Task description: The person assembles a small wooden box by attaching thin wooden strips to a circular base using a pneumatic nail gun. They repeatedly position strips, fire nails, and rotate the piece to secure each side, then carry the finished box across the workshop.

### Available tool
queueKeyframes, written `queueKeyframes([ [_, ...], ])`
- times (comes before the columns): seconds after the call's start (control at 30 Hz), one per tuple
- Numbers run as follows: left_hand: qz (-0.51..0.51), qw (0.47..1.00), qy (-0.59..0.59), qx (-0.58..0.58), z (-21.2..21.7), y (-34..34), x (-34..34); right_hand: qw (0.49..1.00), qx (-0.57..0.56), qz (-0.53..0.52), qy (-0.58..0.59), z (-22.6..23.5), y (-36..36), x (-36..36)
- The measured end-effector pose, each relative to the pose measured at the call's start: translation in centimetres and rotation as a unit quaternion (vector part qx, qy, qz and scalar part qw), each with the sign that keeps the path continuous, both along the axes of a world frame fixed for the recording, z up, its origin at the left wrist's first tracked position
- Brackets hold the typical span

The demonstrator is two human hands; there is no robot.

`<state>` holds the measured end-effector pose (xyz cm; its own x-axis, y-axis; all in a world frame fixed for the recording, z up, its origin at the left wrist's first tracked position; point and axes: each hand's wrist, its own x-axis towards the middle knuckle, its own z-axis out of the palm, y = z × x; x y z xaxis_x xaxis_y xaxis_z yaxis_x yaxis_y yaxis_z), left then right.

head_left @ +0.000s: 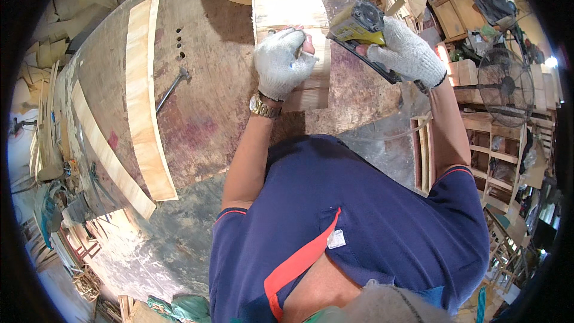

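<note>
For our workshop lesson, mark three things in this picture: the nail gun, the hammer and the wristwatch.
Nail gun (pixel 359 24), head view: on its yellow body, under the right hand.
Hammer (pixel 170 88), head view: on the middle of its handle.
Wristwatch (pixel 263 107), head view: on the gold band at the left wrist.

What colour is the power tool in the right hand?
Yellow and black nail gun, gripped by the gloved right hand; head view.

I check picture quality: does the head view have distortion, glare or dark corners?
Head view: strong fisheye bend, the long wood strips curve; black corners; bright glare at the right rim near the fan; the left hand and right hand are sharp.
</note>
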<state>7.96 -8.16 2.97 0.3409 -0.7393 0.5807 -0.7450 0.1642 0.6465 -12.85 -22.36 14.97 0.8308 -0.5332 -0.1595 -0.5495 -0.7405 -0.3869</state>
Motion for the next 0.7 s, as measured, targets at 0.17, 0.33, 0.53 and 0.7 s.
queueKeyframes([
  [0.17, 0.019, 0.985, -0.172, 0.018, -0.7, -0.4, -1.2, 0.994, -0.017, 0.024, -0.11, -1.4, -0.1, 0.0],
  [0.33, 0.059, 0.966, -0.25, 0.009, -2.4, -1.2, -1.5, 0.993, 0.008, 0.011, -0.12, -1.4, -0.3, 0.2],
  [0.53, 0.065, 0.973, -0.219, 0.005, -2.6, -1.6, -1.4, 0.993, 0.025, 0.01, -0.112, -0.8, -0.5, 0.4],
  [0.7, 0.052, 0.978, -0.202, 0.007, -1.9, -1.9, -0.9, 0.993, -0.041, 0.044, -0.1, -1.2, -0.5, 0.2],
])
